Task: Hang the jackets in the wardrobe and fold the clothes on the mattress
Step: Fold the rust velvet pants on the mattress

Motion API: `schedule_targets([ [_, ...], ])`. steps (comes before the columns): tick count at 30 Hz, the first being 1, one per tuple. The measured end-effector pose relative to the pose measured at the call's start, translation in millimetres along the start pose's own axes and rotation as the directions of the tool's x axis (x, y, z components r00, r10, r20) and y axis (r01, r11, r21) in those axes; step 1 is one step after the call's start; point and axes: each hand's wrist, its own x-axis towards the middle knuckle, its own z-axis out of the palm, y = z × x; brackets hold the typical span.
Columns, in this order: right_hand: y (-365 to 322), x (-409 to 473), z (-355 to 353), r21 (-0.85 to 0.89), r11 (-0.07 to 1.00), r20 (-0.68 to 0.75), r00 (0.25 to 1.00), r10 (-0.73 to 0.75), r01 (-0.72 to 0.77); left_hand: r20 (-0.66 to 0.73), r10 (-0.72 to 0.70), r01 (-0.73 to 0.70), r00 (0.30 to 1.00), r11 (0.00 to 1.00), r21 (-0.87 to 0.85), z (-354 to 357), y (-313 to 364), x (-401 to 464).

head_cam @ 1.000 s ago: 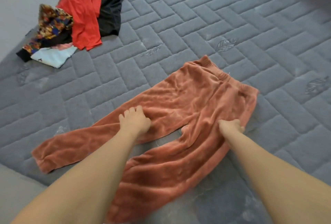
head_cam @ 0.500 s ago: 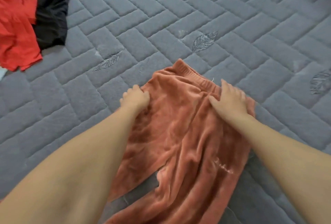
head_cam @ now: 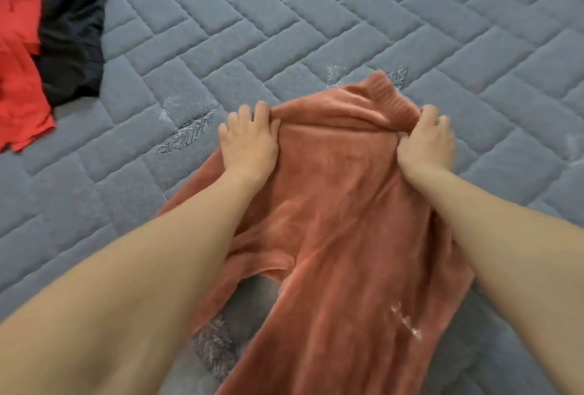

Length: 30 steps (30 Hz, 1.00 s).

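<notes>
Rust-orange velvet trousers (head_cam: 341,236) lie lengthwise on the grey quilted mattress (head_cam: 316,15), waistband at the far end, legs running toward me. My left hand (head_cam: 248,140) grips the left side of the fabric near the waist, fingers curled over its edge. My right hand (head_cam: 426,142) grips the right side by the ribbed waistband, bunching it. The cloth between the two hands is pulled into a fold. Small white lettering shows on the right leg.
A red garment (head_cam: 19,78) and a black garment (head_cam: 72,31) lie in a heap at the far left of the mattress. Grey quilted surface stretches beyond and to the right of the trousers.
The trousers went from spread legs to lying lengthwise, one leg over the other. Both hands moved up to the waist area and now grip its two sides; the view shifted closer.
</notes>
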Motion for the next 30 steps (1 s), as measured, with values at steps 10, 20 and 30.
schedule_targets([
  [10,40,-6,74,-0.214,0.95,-0.06,0.968,-0.245,0.227,0.11,-0.235,0.229,0.966,0.972,0.06,92,7,-22],
  [20,43,-7,75,-0.252,0.94,-0.056,0.966,-0.251,0.23,0.124,-0.227,0.222,0.966,0.974,0.054,95,6,-18],
  [30,5,-32,47,-0.532,0.8,0.196,0.96,-0.201,0.276,0.375,-0.004,0.079,0.927,0.98,-0.185,46,-63,-61],
])
